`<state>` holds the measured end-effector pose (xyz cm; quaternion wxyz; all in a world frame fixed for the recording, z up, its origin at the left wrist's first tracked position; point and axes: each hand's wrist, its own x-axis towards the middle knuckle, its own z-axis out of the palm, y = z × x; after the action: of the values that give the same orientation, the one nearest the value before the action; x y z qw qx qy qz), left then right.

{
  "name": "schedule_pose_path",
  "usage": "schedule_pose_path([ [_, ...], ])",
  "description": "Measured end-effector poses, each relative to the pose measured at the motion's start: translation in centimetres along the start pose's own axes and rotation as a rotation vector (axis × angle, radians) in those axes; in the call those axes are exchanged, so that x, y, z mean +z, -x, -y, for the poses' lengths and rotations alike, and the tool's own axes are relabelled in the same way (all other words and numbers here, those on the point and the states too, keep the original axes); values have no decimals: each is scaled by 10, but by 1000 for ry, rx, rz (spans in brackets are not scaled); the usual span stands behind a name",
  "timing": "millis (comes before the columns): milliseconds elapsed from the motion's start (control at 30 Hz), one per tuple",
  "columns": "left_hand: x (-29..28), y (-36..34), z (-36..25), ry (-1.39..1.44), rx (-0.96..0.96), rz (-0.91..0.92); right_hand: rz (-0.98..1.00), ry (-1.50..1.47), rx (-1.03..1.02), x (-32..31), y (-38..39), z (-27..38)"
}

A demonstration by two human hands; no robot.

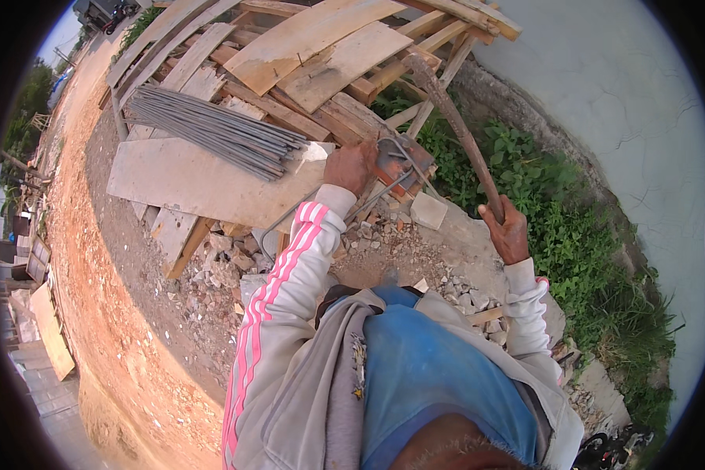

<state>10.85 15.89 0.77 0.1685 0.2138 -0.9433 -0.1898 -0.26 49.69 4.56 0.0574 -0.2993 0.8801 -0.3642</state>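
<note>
My left hand [351,168] is closed round a bent grey steel rod [395,149], pressing it down at the end of the plank bench. Part of the rod's loop passes under my wrist and is hidden. Beneath the rod lies a worn reddish block [395,174] with a dark top. In my right hand [507,233], off to the right, is the lower end of a long brown bar [464,125]. The bar slants up and leftward, its thicker far end over the timber. A bundle of straight steel rods [211,125] rests on the board left of my left hand.
A pale wide board [188,176] carries the bundle. Stacked planks [313,55], some with nails sticking up, fill the far side. Rubble [227,262] covers the ground below. Green weeds [556,196] grow along a pale wall [642,102] at right; a dirt road [94,298] runs at left.
</note>
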Motion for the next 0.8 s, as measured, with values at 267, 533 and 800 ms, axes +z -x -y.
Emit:
schedule_pose_path([
  [267,1,0,4,-3,-4,26,66,412,17,-58,39,-91],
  [533,-4,2,4,67,-12,3,156,670,-230,-101,-26,-100],
  [800,-7,1,3,78,44,7,159,714,-380,-110,-87,-119],
])
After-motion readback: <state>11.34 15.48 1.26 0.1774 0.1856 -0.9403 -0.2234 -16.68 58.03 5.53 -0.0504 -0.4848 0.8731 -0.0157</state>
